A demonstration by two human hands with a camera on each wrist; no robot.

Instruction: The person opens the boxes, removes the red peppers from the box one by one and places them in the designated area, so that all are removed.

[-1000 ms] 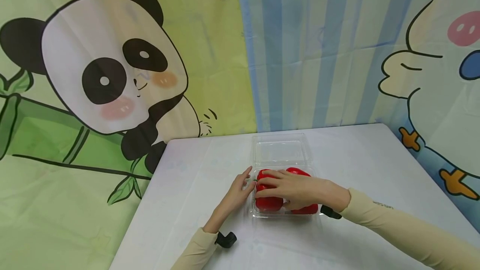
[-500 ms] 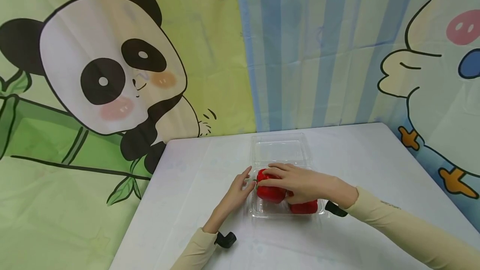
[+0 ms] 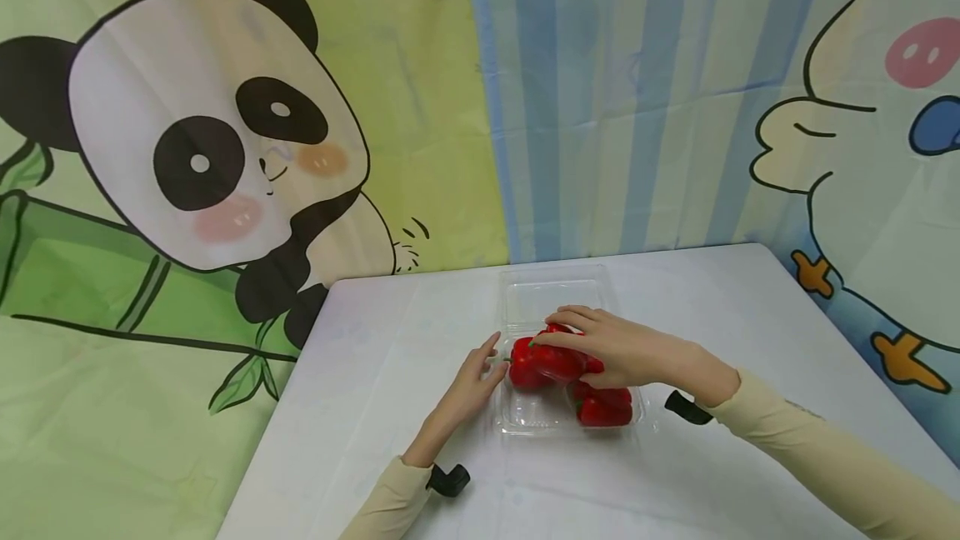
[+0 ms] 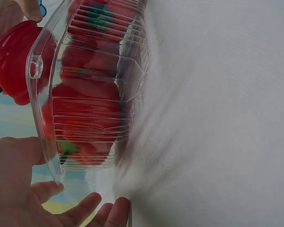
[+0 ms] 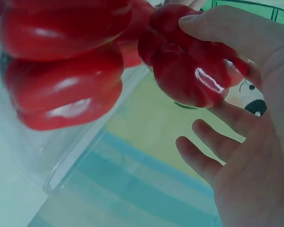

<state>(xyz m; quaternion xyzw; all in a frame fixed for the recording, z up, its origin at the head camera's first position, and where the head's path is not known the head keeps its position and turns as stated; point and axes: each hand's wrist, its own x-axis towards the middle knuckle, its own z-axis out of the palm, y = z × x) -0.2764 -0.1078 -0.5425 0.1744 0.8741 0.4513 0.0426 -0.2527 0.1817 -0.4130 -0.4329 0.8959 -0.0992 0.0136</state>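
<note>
My right hand [image 3: 637, 348] pinches a glossy red bell pepper [image 3: 558, 363] between thumb and fingers, above a clear hinged plastic box [image 3: 528, 423]. In the right wrist view this held pepper [image 5: 189, 71] hangs apart from the box. Other red bell peppers lie inside, one [image 3: 604, 408] at the front right and one [image 3: 522, 357] at the back left. Through the ribbed wall in the left wrist view, another pepper [image 4: 87, 113] shows a green stem. My left hand [image 3: 472, 386] is at the box's left side, fingers extended and spread, thumb touching the rim.
The box's lid [image 3: 555, 294] lies folded back behind it. Under everything is a white table [image 3: 405, 357]. A cloth backdrop [image 3: 585, 107] with a panda and stripes stands behind the table's far edge. A black wrist camera [image 3: 450, 480] sits on the left wrist.
My right hand has lifted the bell pepper from the box's front left and carried it back and to the right. The bare box bottom now shows there. My left hand stays put.
</note>
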